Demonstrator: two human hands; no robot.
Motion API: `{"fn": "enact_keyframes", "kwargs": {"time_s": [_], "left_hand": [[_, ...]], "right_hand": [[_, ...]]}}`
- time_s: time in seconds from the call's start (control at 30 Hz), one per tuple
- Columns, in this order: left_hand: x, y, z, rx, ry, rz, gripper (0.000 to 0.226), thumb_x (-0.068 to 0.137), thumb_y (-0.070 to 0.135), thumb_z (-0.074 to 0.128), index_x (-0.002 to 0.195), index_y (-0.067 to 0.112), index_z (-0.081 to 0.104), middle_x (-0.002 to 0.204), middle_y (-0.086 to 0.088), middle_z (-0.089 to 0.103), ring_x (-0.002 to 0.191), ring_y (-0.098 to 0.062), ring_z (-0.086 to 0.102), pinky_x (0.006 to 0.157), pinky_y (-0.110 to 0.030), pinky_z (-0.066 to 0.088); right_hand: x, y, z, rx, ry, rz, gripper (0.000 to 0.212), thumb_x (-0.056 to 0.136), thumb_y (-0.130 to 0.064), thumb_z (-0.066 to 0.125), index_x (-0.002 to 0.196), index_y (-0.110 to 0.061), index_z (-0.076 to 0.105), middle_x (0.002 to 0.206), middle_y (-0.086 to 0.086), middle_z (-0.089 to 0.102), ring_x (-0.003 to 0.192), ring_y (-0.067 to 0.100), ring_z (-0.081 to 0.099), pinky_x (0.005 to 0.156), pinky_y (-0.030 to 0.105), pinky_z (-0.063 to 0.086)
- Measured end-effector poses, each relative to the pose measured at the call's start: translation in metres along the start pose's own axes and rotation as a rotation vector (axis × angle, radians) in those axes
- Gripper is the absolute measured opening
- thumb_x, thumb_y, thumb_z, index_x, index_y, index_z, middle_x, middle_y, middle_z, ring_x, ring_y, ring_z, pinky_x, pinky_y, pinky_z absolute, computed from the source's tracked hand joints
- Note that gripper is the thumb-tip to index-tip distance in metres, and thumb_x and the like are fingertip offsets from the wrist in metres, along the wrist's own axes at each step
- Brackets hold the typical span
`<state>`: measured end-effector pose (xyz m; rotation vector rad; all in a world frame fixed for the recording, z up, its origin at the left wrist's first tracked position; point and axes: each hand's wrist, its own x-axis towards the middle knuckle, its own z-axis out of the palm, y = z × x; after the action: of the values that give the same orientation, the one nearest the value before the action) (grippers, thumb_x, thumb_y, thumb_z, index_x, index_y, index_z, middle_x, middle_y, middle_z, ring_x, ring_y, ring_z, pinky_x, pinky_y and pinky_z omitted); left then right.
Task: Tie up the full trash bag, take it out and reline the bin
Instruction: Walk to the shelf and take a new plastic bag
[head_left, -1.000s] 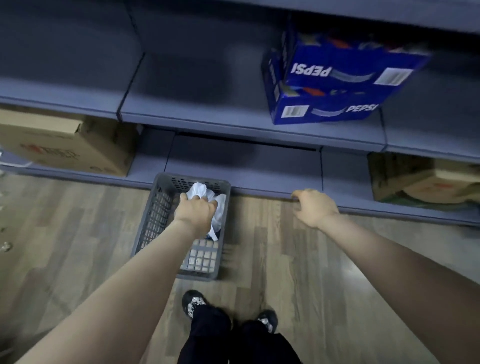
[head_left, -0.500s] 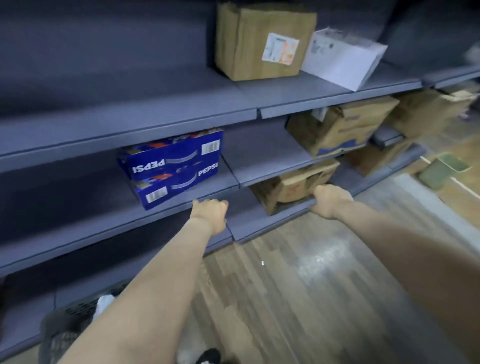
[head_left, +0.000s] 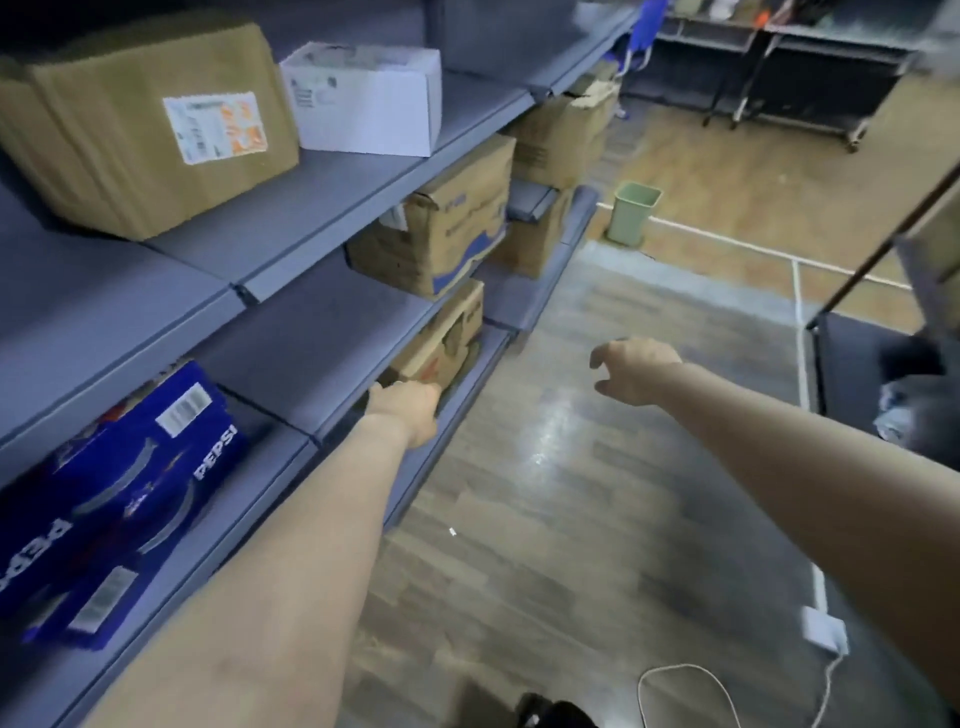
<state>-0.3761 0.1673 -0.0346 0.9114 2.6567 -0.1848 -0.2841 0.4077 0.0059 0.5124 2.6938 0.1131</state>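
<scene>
A small pale green bin stands on the wooden floor far ahead, past the end of the shelving, and I see no liner in it. No trash bag is in view. My left hand reaches forward beside the lower shelf edge; its fingers are curled in, with nothing visible in them. My right hand hovers over the floor to the right, fingers apart and bent, holding nothing. The bin is well beyond both hands.
Grey shelving runs along the left with cardboard boxes, a white box and blue Pepsi cases. A white charger and cable lie on the floor at right. A dark cart stands at right, with tables at the back.
My view has swung up and right from the grey basket along the aisle. My left hand let go of the white thing in the basket. The green bin has come closer into view.
</scene>
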Motion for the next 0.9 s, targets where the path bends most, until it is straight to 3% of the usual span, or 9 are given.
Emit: {"fn": "enact_keyframes", "kwargs": {"time_s": [0.07,0.23,0.5,0.63,0.9], "left_hand": [[0.025,0.024,-0.007,0.035,-0.016,0.066,0.031,0.096,0.024,0.045,0.124,0.011,0.046,0.126,-0.012,0.055,0.117,-0.032,0.05,0.101,-0.045,0.031],[0.088,0.092,-0.03,0.086,-0.027,0.223,0.021,0.096,0.023,0.046,0.112,0.011,0.05,0.119,-0.013,0.057,0.111,-0.031,0.053,0.096,-0.041,0.037],[0.178,0.203,-0.078,0.182,-0.025,0.365,0.024,0.096,0.025,0.045,0.114,0.01,0.049,0.122,-0.015,0.055,0.114,-0.033,0.05,0.099,-0.045,0.034],[0.21,0.253,-0.092,0.213,-0.014,0.453,0.026,0.097,0.026,0.046,0.116,0.01,0.05,0.125,-0.015,0.055,0.119,-0.032,0.049,0.104,-0.046,0.03],[0.288,0.316,-0.103,0.29,-0.003,0.645,0.021,0.093,0.023,0.047,0.112,0.012,0.051,0.124,-0.013,0.056,0.119,-0.03,0.05,0.1,-0.044,0.033]], "right_hand": [[0.003,0.031,0.01,0.031,-0.016,0.064,0.042,0.095,-0.034,0.05,0.135,-0.023,0.045,0.133,0.008,0.052,0.117,0.03,0.054,0.088,0.035,0.047],[0.015,0.114,0.031,0.093,-0.064,0.204,0.041,0.095,-0.03,0.05,0.136,-0.023,0.046,0.129,0.009,0.056,0.114,0.03,0.056,0.088,0.036,0.048],[0.036,0.244,0.048,0.218,-0.085,0.399,0.042,0.095,-0.031,0.05,0.136,-0.02,0.047,0.127,0.011,0.056,0.111,0.031,0.056,0.087,0.035,0.049],[0.032,0.286,0.062,0.281,-0.117,0.505,0.04,0.093,-0.028,0.051,0.132,-0.017,0.05,0.128,0.011,0.056,0.112,0.031,0.057,0.088,0.035,0.05],[0.055,0.34,0.077,0.407,-0.147,0.717,0.039,0.088,-0.022,0.052,0.127,-0.02,0.053,0.127,0.008,0.056,0.114,0.03,0.055,0.092,0.035,0.047]]}}
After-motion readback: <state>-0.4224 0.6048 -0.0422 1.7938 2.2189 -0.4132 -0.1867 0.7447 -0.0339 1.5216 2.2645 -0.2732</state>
